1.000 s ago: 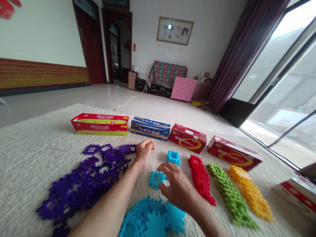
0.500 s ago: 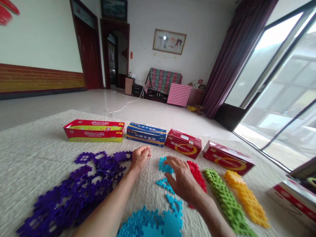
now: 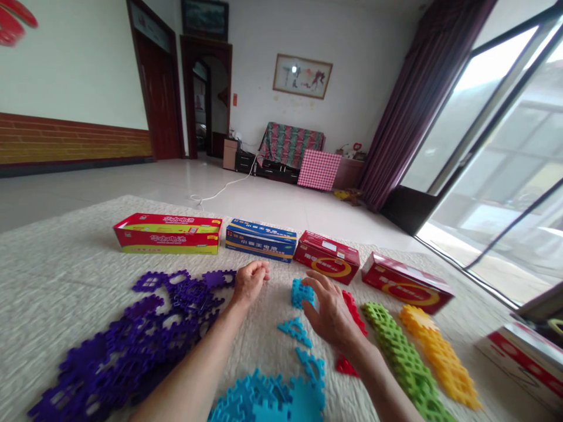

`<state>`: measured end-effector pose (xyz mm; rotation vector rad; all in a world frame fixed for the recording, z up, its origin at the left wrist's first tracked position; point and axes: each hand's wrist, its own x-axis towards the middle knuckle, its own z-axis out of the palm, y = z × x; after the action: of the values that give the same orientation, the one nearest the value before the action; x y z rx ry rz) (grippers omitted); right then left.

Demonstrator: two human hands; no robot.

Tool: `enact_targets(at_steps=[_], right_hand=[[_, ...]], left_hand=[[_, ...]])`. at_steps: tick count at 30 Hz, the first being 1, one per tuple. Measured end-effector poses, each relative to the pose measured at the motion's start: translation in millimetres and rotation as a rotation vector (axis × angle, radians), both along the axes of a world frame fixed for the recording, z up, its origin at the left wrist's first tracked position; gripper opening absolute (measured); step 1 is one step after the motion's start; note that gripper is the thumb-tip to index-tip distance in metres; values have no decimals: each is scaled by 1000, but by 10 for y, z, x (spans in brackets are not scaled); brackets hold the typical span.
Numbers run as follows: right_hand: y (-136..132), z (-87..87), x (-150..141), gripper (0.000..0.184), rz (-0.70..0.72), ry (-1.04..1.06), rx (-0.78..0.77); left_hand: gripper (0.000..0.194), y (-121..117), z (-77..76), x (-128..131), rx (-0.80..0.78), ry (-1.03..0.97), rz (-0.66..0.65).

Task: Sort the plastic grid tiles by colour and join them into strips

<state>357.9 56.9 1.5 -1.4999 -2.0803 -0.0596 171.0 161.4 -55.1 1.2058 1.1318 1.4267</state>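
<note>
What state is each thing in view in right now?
Left hand, curled shut, holding nothing visible.
Right hand, open, touching the blue tile cube.
Blue tile cube, assembled, standing on the carpet.
Loose blue tiles, heaped.
Purple tiles, loose heap.
Red tiles, in a row, partly hidden.
Green tiles, in a row.
Yellow tiles, in a row.

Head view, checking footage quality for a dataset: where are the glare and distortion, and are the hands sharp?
In the head view, daylight through the glass door is overexposed, a glare spot sits on the wall picture, the wide lens bends the walls and door frames, and the left hand and right hand look fairly sharp.
</note>
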Motion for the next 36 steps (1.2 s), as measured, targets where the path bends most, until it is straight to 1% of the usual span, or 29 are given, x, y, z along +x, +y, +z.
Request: enact_targets(at_steps=[3, 6, 9, 12, 16, 19, 21, 23, 24, 27, 29, 31, 33, 36], right_hand=[[-186, 3, -78, 26, 36, 127, 46], [-412, -39, -164, 23, 66, 242, 3], [-621, -86, -264, 22, 105, 308, -44], [-790, -91, -370, 22, 121, 357, -55], [-978, -118, -460, 20, 68, 382, 17], [-1107, -222, -480, 22, 7, 378, 88], [-1184, -308, -487, 25, -22, 370, 101], [-1247, -375, -496, 28, -17, 353, 89], [-1272, -396, -501, 29, -6, 345, 81], [-1314, -406, -508, 31, 22, 338, 54], [-1322, -390, -506, 32, 32, 343, 40], [-1325, -375, -501, 33, 42, 344, 37], [-1328, -367, -497, 32, 55, 345, 36], [-1335, -363, -492, 31, 84, 357, 19]], left_hand=[[28, 19, -38, -7, 35, 54, -10], [29, 24, -75, -12, 55, 141, -40], [30, 14, -81, -9, 42, 205, -65], [27, -2, -29, 1, 13, 252, -81], [25, -106, 129, -17, -62, 316, -130], [29, -345, 261, -94, -90, 356, -166], [31, -602, 336, -181, -79, 382, -179], [30, -919, 400, -293, -55, 411, -189], [30, -1090, 425, -356, -33, 427, -200], [38, -1589, 460, -551, 159, 560, -292], [55, -1856, 432, -663, 254, 689, -363], [71, -2036, 363, -733, 281, 819, -399], [78, -2122, 272, -750, 284, 923, -386], [77, -2094, 150, -695, 302, 977, -326]])
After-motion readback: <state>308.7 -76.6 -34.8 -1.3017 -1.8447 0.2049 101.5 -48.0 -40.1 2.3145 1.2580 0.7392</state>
